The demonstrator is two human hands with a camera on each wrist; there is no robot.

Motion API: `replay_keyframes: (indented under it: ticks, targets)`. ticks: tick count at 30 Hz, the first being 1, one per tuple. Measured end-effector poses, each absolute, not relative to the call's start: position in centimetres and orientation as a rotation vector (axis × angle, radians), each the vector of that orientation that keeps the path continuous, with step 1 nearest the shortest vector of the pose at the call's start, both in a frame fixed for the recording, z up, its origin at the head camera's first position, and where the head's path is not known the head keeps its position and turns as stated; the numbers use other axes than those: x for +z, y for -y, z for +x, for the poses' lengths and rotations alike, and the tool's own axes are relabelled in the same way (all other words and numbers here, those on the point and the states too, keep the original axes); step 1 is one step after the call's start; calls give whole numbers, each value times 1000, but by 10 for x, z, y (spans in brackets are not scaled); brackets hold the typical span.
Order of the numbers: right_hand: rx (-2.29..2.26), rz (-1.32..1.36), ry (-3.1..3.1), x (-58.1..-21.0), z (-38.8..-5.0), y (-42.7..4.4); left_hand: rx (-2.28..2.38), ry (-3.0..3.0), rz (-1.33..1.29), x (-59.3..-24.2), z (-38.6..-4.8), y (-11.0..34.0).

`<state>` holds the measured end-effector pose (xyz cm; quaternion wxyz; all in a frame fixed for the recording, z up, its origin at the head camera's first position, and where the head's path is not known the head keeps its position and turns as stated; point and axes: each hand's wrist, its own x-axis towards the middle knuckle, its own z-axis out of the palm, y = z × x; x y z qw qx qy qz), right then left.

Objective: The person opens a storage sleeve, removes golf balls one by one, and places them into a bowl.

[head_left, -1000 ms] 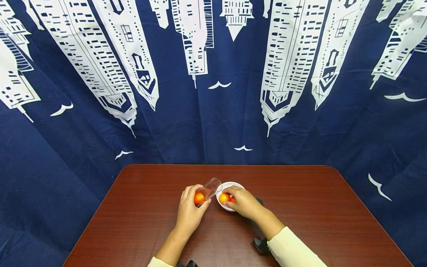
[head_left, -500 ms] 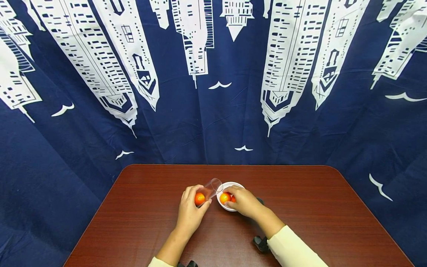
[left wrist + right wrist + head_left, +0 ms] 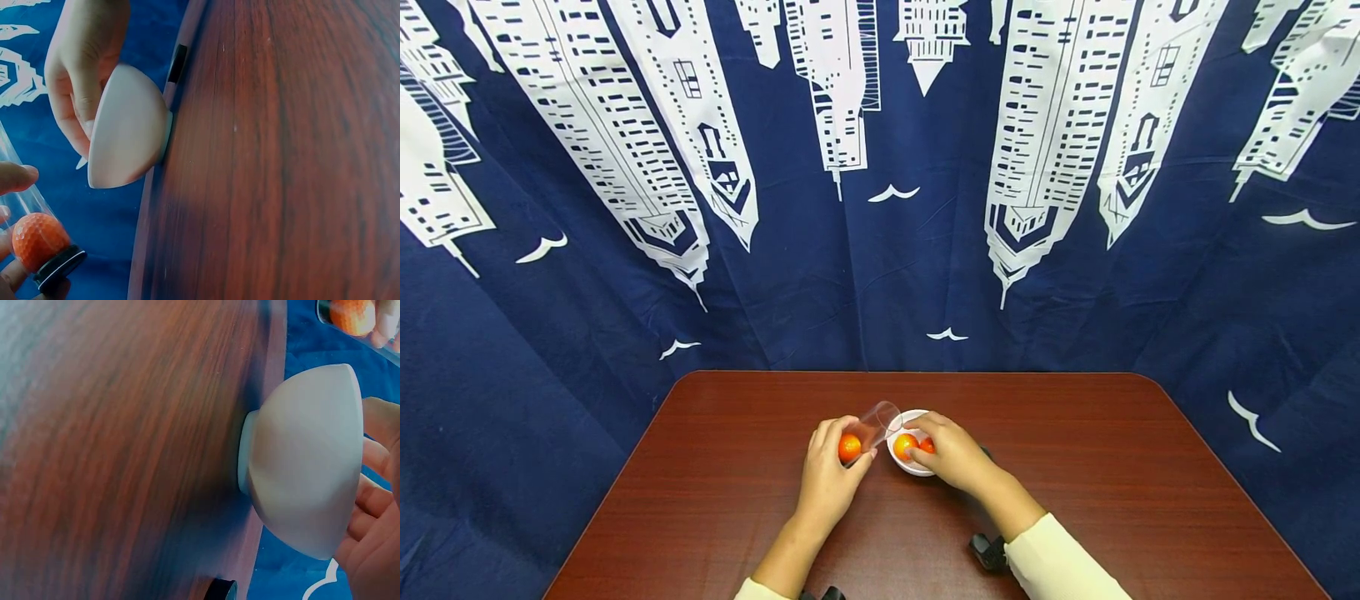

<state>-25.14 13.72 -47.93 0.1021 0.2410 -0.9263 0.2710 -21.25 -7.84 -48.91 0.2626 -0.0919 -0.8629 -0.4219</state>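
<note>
My left hand (image 3: 829, 467) grips a clear tube (image 3: 880, 421), tilted with its mouth toward the bowl. An orange golf ball (image 3: 40, 240) sits at its lower end, beside a black end cap (image 3: 59, 267). The white bowl (image 3: 913, 472) stands upright on the table, close to the tube's mouth. Inside lie a yellow-orange ball (image 3: 905, 446) and a redder ball (image 3: 927, 445). My right hand (image 3: 951, 454) is over the bowl, its fingers loosely bent near the balls. The bowl's wall hides its fingertips in the right wrist view; contact with a ball cannot be made out.
A small black object (image 3: 222, 590) lies on the table beyond the bowl, mostly behind my right wrist in the head view. The brown wooden table (image 3: 700, 467) ends at a blue cloth (image 3: 805, 325) printed with white buildings. Black straps (image 3: 988, 552) sit at the wrists.
The right hand has shifted slightly right and its fingers have spread a little, showing more of the redder ball. The left hand and the tube have stayed nearly still.
</note>
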Motion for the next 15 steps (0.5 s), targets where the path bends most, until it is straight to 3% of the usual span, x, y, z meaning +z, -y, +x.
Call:
replay_keyframes:
  ticks: [15]
  targets:
    - [1071, 671, 2449, -464, -240, -151, -1060, 2274, -285, -484, -213, 81]
